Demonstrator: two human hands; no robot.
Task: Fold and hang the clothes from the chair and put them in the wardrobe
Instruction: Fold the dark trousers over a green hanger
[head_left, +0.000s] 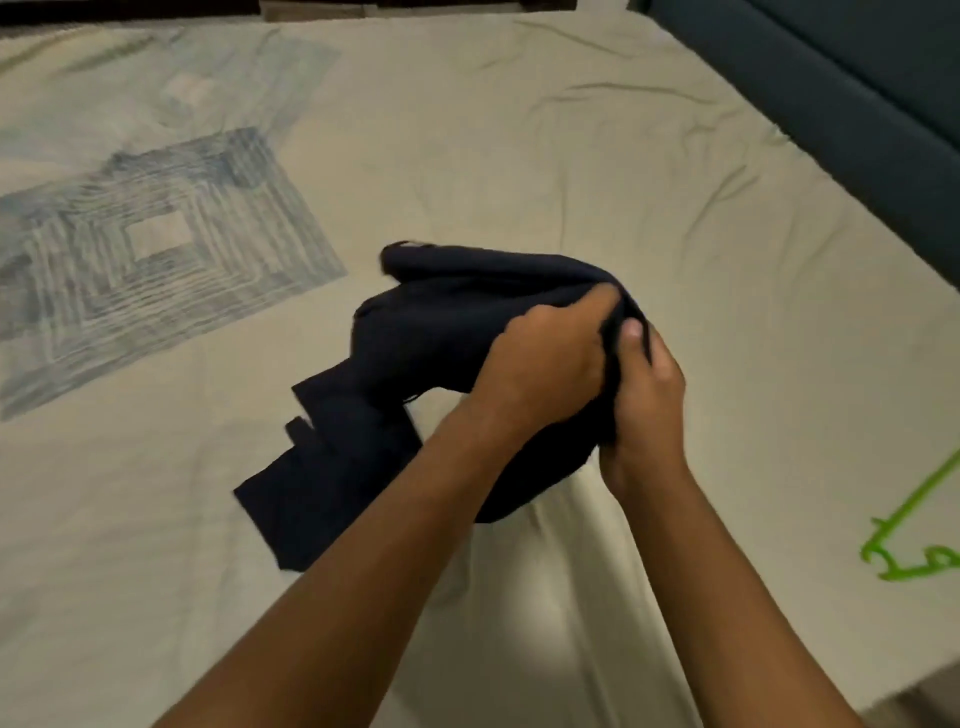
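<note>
A dark navy garment (415, 353) is bunched up above the bed, its lower end trailing onto the sheet at the left. My left hand (545, 358) grips the bunched cloth from the left. My right hand (649, 395) pinches the same cloth from the right, thumb on top. Both hands meet at the garment's upper right part. A bright green plastic hanger (914, 540) lies on the sheet at the right edge, partly cut off by the frame.
The bed's cream sheet (571, 156), wrinkled, fills the view, with a blue square print (156, 244) at the left. A dark blue-grey padded headboard or bed frame (857, 93) runs along the upper right.
</note>
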